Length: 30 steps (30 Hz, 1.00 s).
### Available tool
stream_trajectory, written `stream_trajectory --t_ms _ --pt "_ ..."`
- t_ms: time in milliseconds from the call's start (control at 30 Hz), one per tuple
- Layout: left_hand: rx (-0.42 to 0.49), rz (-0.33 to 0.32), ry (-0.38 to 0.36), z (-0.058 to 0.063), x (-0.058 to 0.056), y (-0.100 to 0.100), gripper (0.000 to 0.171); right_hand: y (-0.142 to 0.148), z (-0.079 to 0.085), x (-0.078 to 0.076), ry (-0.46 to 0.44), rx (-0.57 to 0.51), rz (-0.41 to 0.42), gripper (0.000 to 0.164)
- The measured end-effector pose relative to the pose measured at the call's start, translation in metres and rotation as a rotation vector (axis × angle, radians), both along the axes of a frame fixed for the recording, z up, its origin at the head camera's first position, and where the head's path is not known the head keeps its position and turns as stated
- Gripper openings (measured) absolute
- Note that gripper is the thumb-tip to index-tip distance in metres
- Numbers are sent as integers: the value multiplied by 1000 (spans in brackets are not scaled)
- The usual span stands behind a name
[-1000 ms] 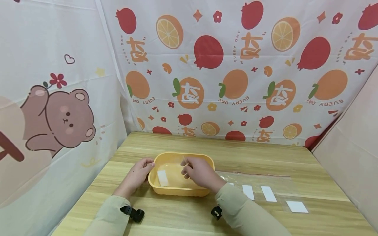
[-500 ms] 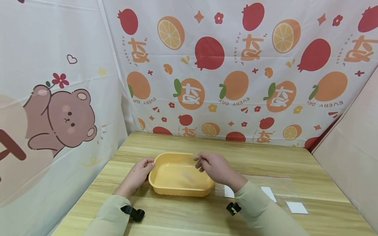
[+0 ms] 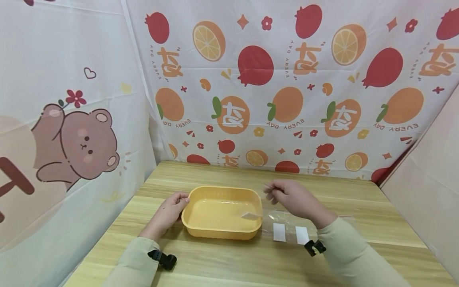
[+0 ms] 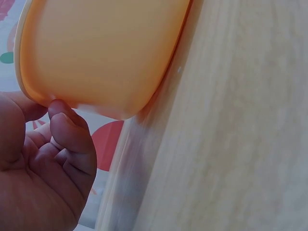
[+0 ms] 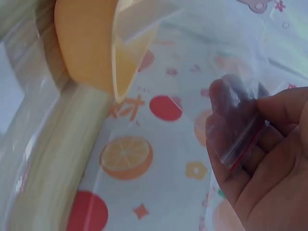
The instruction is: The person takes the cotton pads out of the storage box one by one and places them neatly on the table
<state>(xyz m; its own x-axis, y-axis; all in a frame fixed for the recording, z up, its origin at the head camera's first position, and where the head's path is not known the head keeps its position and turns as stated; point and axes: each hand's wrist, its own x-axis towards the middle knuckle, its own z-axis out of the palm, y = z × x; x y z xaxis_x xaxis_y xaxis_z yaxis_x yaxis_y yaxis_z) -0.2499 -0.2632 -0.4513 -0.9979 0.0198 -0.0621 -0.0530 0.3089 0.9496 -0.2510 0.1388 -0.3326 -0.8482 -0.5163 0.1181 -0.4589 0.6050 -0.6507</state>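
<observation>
A yellow plastic basin point(image 3: 215, 218) stands on the wooden table. My left hand point(image 3: 169, 208) holds its left end, thumb at the rim; the left wrist view shows the fingertips on the basin's wall point(image 4: 96, 57). Just right of the basin, my right hand point(image 3: 294, 198) is raised, pinching a clear zip bag point(image 5: 240, 142) by its red-lined top edge. The bag hangs toward the basin, and its white label point(image 3: 250, 215) overlaps the basin's right end in the head view. More clear bags with white labels point(image 3: 279, 232) lie under and beside the right forearm.
The wood-grain table point(image 3: 215, 259) runs back to a fruit-print cloth point(image 3: 258, 99). A cloth with a bear print point(image 3: 86, 145) hangs along the left side, and a pale cloth point(image 3: 423, 191) on the right. The right sleeve point(image 3: 355, 247) covers part of the row of bags.
My right hand has moved right, from over the basin to beyond its right rim, drawing the bag and its white label along. My left hand stays on the basin's left end.
</observation>
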Motion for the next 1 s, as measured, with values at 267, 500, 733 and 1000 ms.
stream_trajectory --t_ms 267,500,733,1000 --pt "1 -4 4 -3 -1 0 38 47 15 6 7 39 -11 22" --pt "-28 -2 8 -3 -3 0 38 96 18 16 32 115 17 26" --pt "-40 3 5 -2 -2 -1 39 149 5 23 31 201 33 29" --pt "-41 16 -13 -5 1 -4 42 217 -1 40 -60 205 66 29"
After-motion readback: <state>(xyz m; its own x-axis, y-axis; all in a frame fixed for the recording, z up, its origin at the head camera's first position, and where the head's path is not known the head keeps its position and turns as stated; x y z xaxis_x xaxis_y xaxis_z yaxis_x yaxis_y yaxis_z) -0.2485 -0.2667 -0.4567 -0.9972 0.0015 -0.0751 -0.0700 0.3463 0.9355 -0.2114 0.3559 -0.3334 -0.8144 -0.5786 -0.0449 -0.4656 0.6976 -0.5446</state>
